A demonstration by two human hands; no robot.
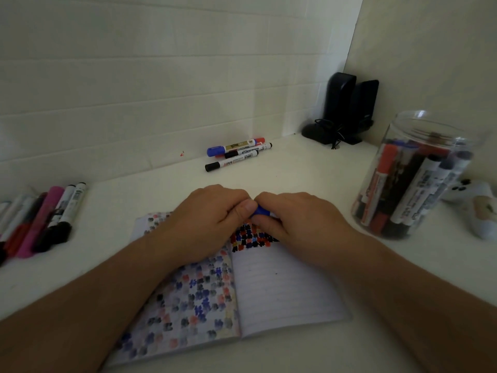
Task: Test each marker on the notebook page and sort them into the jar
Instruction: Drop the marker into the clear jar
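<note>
Left hand (207, 219): fingers curled, thumb and fingers pinching one end of the blue marker; poised over the upper part of the notebook.
Right hand (298, 216): fingers curled around the other end of the same marker, knuckles up.
Blue marker (260, 211): held between both hands above the top of the notebook; only a short blue section shows. Long axis runs roughly left to right, parallel to the table's near edge. Which end is the tip cannot be told.
Notebook (282, 289): lies open near the table's front edge. Left page covered in faded colour blots; right page lined, with dense red, blue and black marks along its top.
Jar (414, 176): clear, upright, near the right edge, holding many markers standing on end.
Loose markers (236, 154): four lying near the back edge, by the wall.
Marker pile (40, 219): at the left edge, lying flat.
Speakers (347, 109): black, in the back right corner.
</note>
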